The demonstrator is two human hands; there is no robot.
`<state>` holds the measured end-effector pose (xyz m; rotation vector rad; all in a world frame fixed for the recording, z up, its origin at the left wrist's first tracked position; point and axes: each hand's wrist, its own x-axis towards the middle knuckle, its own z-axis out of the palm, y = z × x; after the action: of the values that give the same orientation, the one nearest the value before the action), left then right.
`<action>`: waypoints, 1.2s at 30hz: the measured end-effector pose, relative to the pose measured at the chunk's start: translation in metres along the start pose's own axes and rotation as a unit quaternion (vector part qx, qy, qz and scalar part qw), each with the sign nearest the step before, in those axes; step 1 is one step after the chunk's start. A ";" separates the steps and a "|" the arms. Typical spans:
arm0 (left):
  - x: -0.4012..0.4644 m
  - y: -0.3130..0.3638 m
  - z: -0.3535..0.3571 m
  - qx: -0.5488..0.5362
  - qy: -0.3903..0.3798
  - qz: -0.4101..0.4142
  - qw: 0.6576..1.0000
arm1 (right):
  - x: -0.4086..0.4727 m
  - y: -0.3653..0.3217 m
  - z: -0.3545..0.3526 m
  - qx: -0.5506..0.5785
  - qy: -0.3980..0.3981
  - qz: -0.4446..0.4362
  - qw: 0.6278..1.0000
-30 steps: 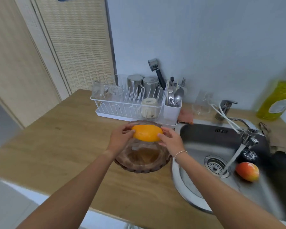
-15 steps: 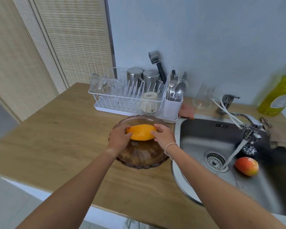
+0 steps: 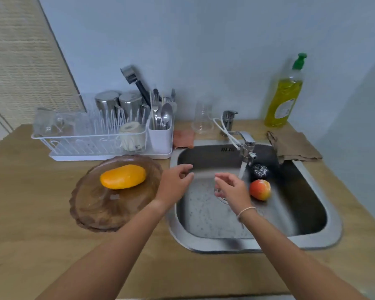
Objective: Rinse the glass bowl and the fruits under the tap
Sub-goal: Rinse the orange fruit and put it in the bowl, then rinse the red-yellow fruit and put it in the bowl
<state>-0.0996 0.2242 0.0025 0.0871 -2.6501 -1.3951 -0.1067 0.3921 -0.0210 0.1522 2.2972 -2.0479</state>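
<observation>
Resting oval orange mango [image 3: 123, 176] in scalloped glass bowl [image 3: 100, 210].

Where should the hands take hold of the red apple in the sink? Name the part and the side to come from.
Grip the red apple round its widest middle, coming from above and from its left, probably with the right hand, which hovers open right beside it. It lies loose on the sink floor, its top exposed; the black scrubber and the tap crowd its far side.

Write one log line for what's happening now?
mango in glass bowl | apple in sink | tap running | left hand, right hand empty
</observation>
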 end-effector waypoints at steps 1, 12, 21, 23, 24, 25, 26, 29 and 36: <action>0.000 0.001 0.021 0.000 -0.025 -0.009 1.000 | 0.001 0.009 -0.019 -0.002 0.018 0.015 1.000; 0.012 0.019 0.191 -0.105 -0.167 -0.167 0.966 | 0.054 0.070 -0.157 -0.067 0.113 0.166 0.977; 0.050 0.004 0.253 -0.207 -0.167 -0.270 0.925 | 0.107 0.093 -0.167 -0.147 0.009 0.198 0.969; 0.056 0.003 0.264 -0.235 -0.172 -0.273 0.917 | 0.115 0.096 -0.167 -0.136 -0.004 0.206 0.969; 0.059 0.004 0.270 -0.246 -0.173 -0.272 0.914 | 0.118 0.098 -0.167 -0.129 -0.009 0.208 0.969; 0.061 0.004 0.274 -0.253 -0.174 -0.269 0.913 | 0.122 0.100 -0.168 -0.123 -0.013 0.211 0.970; 0.064 0.005 0.279 -0.260 -0.173 -0.267 0.912 | 0.124 0.102 -0.168 -0.117 -0.015 0.213 0.970; 0.069 0.005 0.289 -0.287 -0.162 -0.272 0.904 | 0.128 0.106 -0.168 -0.107 -0.010 0.222 0.969; 0.064 -0.007 0.274 -0.321 -0.173 -0.275 0.890 | 0.121 0.113 -0.163 -0.075 -0.010 0.216 0.973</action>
<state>-0.2052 0.4364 -0.1495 0.5978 -2.3272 -2.6230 -0.2112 0.5704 -0.1273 0.5643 2.1557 -1.6477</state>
